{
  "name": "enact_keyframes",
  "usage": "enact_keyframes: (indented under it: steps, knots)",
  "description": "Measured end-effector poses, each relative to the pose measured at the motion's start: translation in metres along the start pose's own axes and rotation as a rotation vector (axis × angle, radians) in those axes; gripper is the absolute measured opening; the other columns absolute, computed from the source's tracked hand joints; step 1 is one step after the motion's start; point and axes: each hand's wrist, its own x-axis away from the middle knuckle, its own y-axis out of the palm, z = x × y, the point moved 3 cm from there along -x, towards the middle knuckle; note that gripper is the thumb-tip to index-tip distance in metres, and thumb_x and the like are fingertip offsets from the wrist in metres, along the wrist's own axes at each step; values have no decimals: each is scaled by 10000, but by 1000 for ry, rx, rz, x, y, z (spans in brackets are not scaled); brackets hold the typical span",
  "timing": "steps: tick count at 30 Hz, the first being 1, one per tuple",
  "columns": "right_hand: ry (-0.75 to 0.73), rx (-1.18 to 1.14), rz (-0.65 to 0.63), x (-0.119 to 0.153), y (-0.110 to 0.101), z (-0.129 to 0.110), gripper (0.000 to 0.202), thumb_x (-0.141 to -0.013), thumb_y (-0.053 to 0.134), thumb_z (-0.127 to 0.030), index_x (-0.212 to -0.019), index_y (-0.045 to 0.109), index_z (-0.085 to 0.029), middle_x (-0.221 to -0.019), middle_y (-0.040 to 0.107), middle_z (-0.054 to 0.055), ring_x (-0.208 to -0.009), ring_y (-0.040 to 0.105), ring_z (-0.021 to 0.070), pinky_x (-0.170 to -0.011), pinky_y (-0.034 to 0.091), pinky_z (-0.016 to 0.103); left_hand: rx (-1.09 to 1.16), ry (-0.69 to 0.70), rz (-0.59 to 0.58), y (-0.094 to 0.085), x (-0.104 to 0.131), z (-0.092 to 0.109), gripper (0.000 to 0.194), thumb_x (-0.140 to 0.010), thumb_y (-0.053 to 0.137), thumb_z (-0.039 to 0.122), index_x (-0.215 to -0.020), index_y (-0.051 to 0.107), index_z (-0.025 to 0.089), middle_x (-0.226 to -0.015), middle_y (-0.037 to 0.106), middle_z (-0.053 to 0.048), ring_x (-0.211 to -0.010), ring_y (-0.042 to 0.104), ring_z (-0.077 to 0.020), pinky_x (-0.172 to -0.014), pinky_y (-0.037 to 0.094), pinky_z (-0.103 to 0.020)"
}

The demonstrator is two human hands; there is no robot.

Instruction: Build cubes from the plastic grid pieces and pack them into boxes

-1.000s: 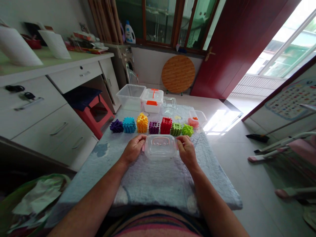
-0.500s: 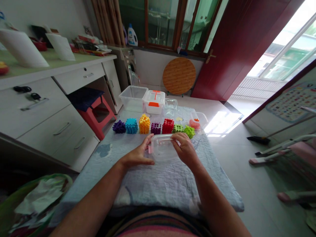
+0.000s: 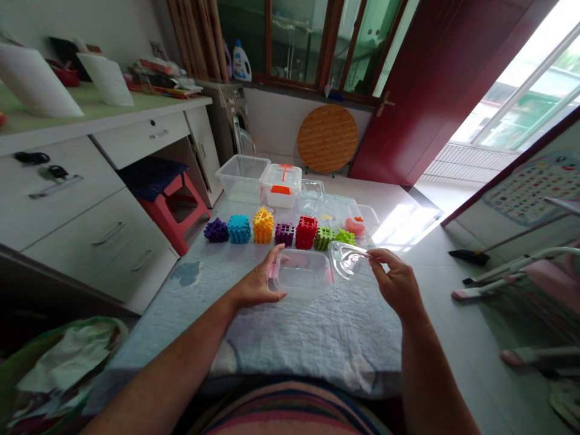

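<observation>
A clear plastic box (image 3: 302, 277) with pink side clips sits uncovered on the cloth-covered table in front of me. My left hand (image 3: 263, 281) is curved round its left end, thumb at the near side and fingers at the far side. Off to the right of the box, my right hand (image 3: 395, 278) pinches the edge of its clear lid (image 3: 348, 261), held tilted. Behind the box stands a row of interlocking block pieces: dark purple (image 3: 216, 231), blue (image 3: 239, 229), yellow (image 3: 263, 226), purple (image 3: 284, 234), red (image 3: 306, 232), green (image 3: 324, 238) and lime (image 3: 345, 236).
At the table's far end stand an open clear bin (image 3: 242, 181), a white box with orange latches (image 3: 281, 186) and a clear container (image 3: 312, 192). A small container with pink and orange contents (image 3: 356, 225) is at the right. A red stool (image 3: 170, 205) stands left of the table.
My right hand has lifted the lid off the clear box and moved it right. My left hand stays at the box's left end.
</observation>
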Motion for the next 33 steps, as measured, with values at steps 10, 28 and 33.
enact_keyframes:
  steps: [10, 28, 33]
  knots:
    - [-32, 108, -225, 26, 27, 43, 364, -640, 392, -36, -804, 665, -212, -955, 679, 72, -963, 614, 220, -899, 476, 388, 290, -84, -27, -28, 2, -16, 806, -659, 680, 330, -1410, 395, 261, -1414, 409, -109, -1158, 511, -261, -932, 476, -372]
    - [130, -237, -477, 28, 75, -30, 246, -820, 449, -158, -1029, 575, -196, -704, 618, -21, -665, 609, 142, -678, 496, 288, 431, -166, 308, -21, -5, -11, 552, -748, 717, 388, -1219, 496, 204, -1269, 517, -79, -963, 601, -172, -838, 472, -298]
    - [144, -344, -622, 38, 76, -40, 197, -837, 456, -143, -1004, 542, -205, -688, 626, -37, -653, 616, 125, -630, 464, 247, 496, -102, 260, -13, -8, -11, 466, -807, 681, 377, -1211, 521, 208, -1256, 564, -70, -1147, 569, -216, -1003, 416, -349]
